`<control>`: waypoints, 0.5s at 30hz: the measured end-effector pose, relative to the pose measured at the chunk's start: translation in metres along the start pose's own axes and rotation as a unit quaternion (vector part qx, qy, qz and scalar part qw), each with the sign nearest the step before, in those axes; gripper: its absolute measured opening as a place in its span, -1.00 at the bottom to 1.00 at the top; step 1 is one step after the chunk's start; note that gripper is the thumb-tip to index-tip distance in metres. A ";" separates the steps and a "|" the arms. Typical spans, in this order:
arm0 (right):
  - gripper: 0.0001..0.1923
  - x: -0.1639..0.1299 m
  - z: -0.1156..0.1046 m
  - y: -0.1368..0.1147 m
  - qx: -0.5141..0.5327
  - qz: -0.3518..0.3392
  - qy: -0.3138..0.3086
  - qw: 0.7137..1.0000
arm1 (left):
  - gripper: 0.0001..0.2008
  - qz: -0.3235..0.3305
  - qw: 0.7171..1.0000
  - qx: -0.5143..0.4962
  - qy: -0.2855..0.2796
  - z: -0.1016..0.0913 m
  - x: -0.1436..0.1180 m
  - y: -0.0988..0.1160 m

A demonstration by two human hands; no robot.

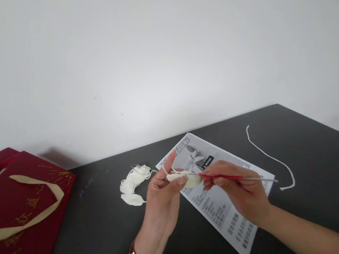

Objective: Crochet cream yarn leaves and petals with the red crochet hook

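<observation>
You are holding a small cream crochet piece up over the dark surface, pinched in the fingers of your left hand, thumb in front and index finger raised behind it. Your right hand is gripping a crochet hook by its red handle, fingers closed around it like a pen. The hook's long axis is running nearly level, left to right: its working end is meeting the crochet piece just beside your left fingertips, while the bare metal tail is sticking out past your right hand. So the piece is lying directly left of your right fingers, touching the hook, and the left hand is the nearer one, already grasping it. The piece is looking pale, soft and oval, with a thin strand looping off its top; whether the hook tip is inside a stitch is too small to tell.

Below both hands a printed instruction sheet is lying at a slant. Beyond your left fingers 1 loose heap of cream yarn pieces is resting on the surface, and well to the right of your right fingers a cut yarn strand is curving. A red gift bag is lying far left.
</observation>
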State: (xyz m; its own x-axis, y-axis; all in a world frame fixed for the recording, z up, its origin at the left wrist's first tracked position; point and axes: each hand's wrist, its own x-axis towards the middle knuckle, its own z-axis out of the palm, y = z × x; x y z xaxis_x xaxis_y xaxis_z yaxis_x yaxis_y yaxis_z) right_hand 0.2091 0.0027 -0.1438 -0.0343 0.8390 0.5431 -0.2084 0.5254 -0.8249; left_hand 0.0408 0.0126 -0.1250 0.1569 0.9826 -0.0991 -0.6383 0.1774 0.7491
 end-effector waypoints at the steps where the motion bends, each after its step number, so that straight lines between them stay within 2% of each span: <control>1: -0.79 0.001 0.001 0.000 0.034 0.032 0.015 0.999 | -0.53 -0.001 1.000 0.000 -0.006 0.000 0.000 0.002; 3: -0.83 0.002 0.001 -0.001 0.067 0.060 0.029 0.996 | -0.52 -0.003 1.000 0.001 -0.018 0.000 0.000 0.006; 8: -0.86 0.006 -0.007 -0.005 0.073 0.065 0.033 0.995 | -0.54 -0.013 0.999 0.010 -0.045 -0.002 0.000 0.016; 15: -0.87 0.013 -0.017 -0.007 0.066 0.057 -0.018 0.996 | -0.55 -0.050 0.996 0.029 -0.063 -0.007 0.000 0.022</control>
State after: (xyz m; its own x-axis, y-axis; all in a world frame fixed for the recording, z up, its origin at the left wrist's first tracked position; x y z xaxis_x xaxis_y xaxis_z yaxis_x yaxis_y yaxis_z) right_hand 0.2265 0.0126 -0.1331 -0.0996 0.8854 0.4540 -0.3281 0.4015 -0.8551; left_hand 0.0213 0.0167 -0.1132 0.3131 0.9450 -0.0943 -0.5702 0.2665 0.7771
